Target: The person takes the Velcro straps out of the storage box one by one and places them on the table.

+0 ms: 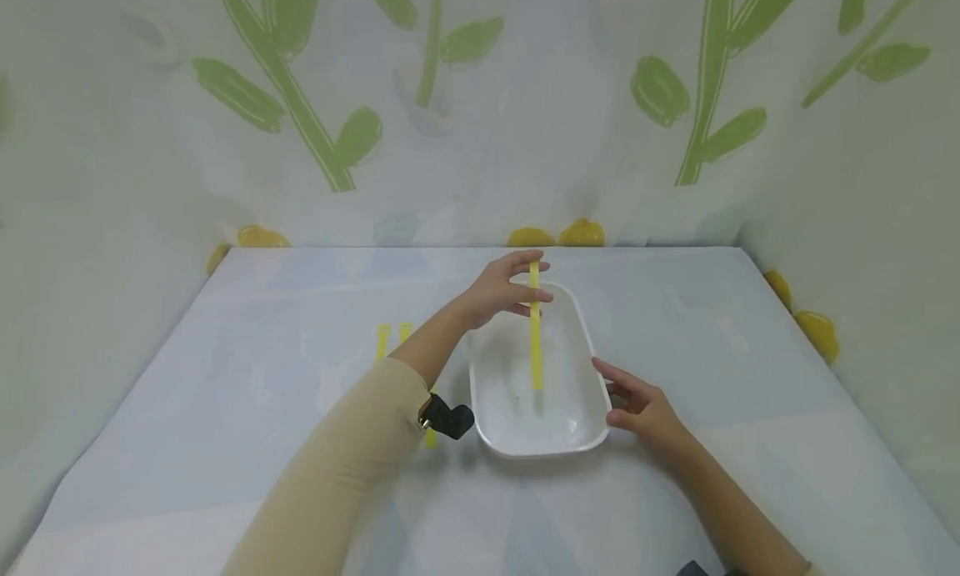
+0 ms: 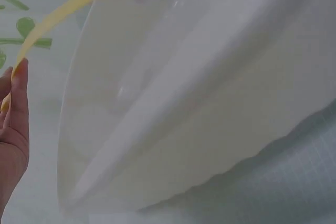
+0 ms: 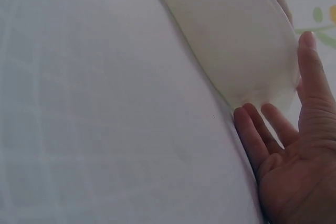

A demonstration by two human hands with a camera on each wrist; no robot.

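My left hand (image 1: 501,293) pinches a thin yellow strip (image 1: 536,355) near its upper end, above a white rectangular basin (image 1: 573,351). The strip hangs down over the basin's inside. In the left wrist view the same strip (image 2: 68,13) bends away from the fingertips past the basin's pale wall (image 2: 173,129). On the basin's right side rests my right hand (image 1: 648,413). Seen from the right wrist, the fingers of that hand (image 3: 299,166) touch the outer wall (image 3: 231,40) low down, and the thumb stands up beside the rim.
More yellow strips (image 1: 382,336) lie on the pale table (image 1: 225,409) left of the basin, partly covered by my left forearm. A black wrist camera (image 1: 450,418) sits close to the basin's left rim. Curtains with a green leaf print (image 1: 525,142) enclose the table's back and sides.
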